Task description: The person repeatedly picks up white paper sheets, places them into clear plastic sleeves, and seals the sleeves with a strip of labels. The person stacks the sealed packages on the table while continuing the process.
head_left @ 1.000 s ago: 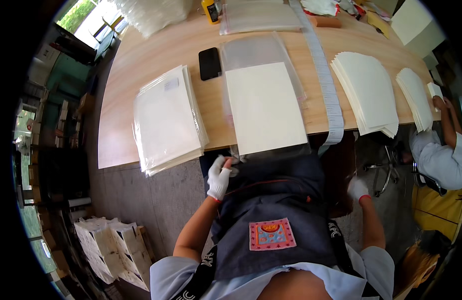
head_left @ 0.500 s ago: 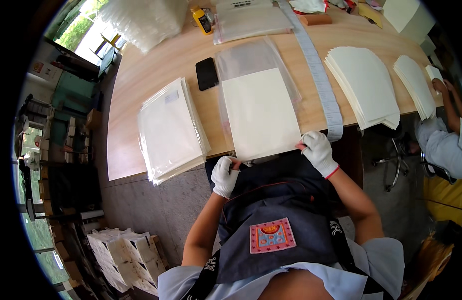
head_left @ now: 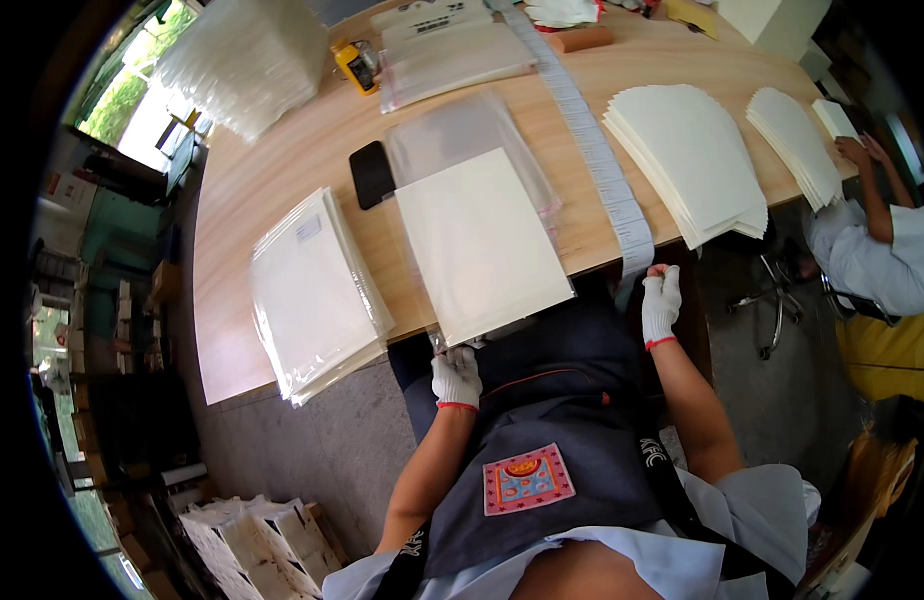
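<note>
My left hand [head_left: 456, 376], in a white knit glove with bare fingertips, pinches the lower left corner of a clear plastic bag [head_left: 419, 293] at the table's front edge. Inside the bag lies a cream paper sheet [head_left: 482, 245], its near end reaching past the edge. More clear bags [head_left: 457, 130] lie flat beneath and beyond it. My right hand [head_left: 662, 303], gloved alike, is off the sheet, beside the near end of a long strip of printed labels [head_left: 612, 185]. Its fingers are curled together; whether they grip the strip cannot be made out.
Left of the sheet rests a stack of bagged sheets [head_left: 317, 290], with a black phone [head_left: 372, 174] farther back. Fanned cream sheets [head_left: 687, 165] lie right of the strip. A yellow bottle [head_left: 355, 68] stands at the back. Another person's hands [head_left: 862, 150] hold white pieces at far right.
My right hand has left the sheet's right corner and moved right to the label strip. My left hand has shifted to the bag's corner. The sheet now sits turned, inside the bag.
</note>
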Demonstrator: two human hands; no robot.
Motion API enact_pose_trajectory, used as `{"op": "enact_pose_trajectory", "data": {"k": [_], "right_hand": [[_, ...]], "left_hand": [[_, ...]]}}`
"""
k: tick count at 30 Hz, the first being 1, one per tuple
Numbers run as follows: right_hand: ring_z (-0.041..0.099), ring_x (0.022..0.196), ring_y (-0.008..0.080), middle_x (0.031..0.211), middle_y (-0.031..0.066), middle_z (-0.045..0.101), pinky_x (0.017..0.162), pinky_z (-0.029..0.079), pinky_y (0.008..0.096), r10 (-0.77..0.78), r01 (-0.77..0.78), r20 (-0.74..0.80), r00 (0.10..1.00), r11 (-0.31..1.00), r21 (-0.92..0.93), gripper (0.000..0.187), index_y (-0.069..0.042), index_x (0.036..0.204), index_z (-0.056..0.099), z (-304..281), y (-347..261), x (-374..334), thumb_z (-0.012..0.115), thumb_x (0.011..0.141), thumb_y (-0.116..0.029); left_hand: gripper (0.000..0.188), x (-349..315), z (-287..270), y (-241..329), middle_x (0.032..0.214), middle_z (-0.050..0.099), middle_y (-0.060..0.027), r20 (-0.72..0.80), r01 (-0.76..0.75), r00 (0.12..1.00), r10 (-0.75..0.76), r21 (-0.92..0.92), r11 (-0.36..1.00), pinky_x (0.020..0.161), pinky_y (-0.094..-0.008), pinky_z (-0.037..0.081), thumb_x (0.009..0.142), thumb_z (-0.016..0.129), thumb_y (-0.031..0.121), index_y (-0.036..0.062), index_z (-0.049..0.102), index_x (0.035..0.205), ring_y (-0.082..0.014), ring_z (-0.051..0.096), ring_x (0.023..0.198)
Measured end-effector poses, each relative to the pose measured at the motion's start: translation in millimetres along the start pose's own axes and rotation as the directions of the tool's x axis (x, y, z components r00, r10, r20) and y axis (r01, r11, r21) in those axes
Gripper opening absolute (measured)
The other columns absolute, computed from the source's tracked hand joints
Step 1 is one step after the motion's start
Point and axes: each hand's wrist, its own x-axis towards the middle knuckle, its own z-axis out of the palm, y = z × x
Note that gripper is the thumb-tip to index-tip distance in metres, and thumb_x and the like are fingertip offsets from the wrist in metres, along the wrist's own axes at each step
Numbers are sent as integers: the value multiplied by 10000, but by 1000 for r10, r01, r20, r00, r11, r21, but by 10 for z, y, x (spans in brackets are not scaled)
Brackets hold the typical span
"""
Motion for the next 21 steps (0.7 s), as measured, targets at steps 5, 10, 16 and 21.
{"op": "enact_pose_trajectory", "data": {"k": [5,10,16,21], "right_hand": [[635,817,173,858,105,643,754,485,301,-91,114,222,971,989,-91,209,8,1030,573,-90,790,223,598,846,-88],[571,713,118,853,58,648,668,460,265,-51,-18,572,819,993,114,189,6,923,555,-618,-126,164,698,799,-12],[619,930,265,1000,89,670,891,487,360,-293,406,708,643,914,9,256,-51,783,593,-1166,-1068,-47,809,648,-73],[567,1081,269,1034,43,629,991,444,445,-602,734,477,640,662,-149,287,-96,810,666,-1196,-1229,-165,823,586,-181]], "left_hand": [[222,61,47,-351,963,604,-114,155,348,905,-396,266,899,706,-382,535,910,449,72,48,516,1120,-223,565,740],[362,-394,622,-511,1257,612,-134,297,165,771,-564,762,626,733,-370,564,993,522,253,74,479,1306,-198,643,764],[267,-573,1202,-1035,1020,630,-54,284,457,445,-849,744,488,598,-308,535,969,584,264,112,562,1187,-152,603,639],[146,-713,1369,-1179,699,530,-13,321,229,568,-758,823,520,459,-285,495,994,500,216,79,551,988,-138,544,483]]}}
